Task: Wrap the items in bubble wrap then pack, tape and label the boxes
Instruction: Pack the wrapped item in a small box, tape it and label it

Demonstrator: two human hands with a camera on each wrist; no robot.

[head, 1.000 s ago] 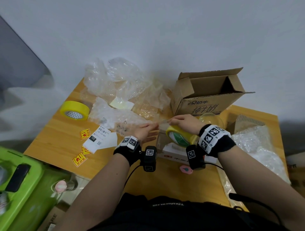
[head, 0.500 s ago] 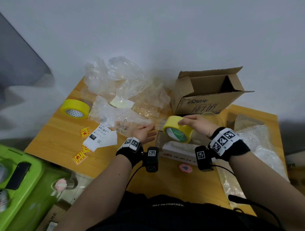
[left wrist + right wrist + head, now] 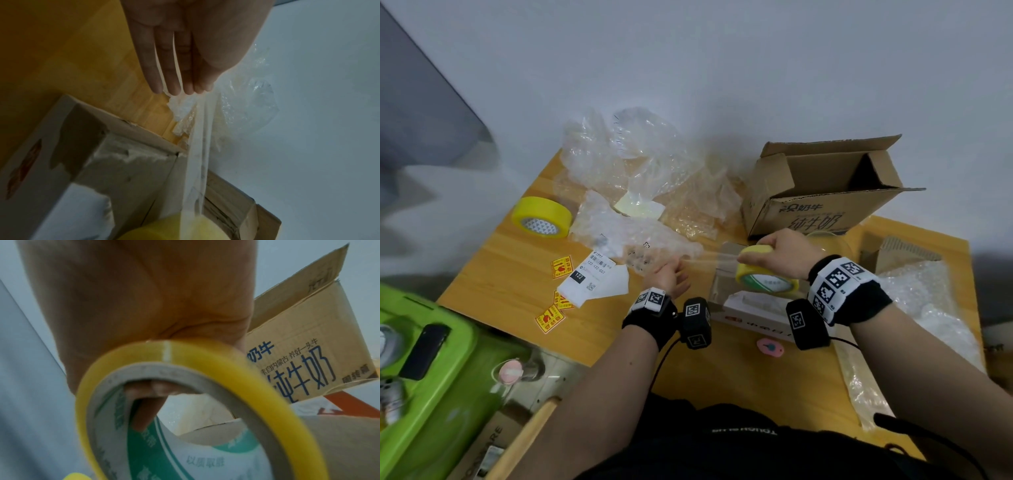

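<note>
We grip the tape roll (image 3: 767, 275) in our right hand (image 3: 782, 253) above the small white box (image 3: 753, 308), fingers hooked through its core, while our left hand (image 3: 671, 277), fingers straight, draws the strip (image 3: 709, 262) out taut, likely to seal it.

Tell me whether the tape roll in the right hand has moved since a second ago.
Yes. The tape roll in the right hand has shifted right, away from the left hand, staying in front of the open cardboard box.

The tape roll (image 3: 164, 230) was cut off at six o'clock; the left hand (image 3: 185, 48) hid whether it pinched the strip (image 3: 197, 162).
</note>
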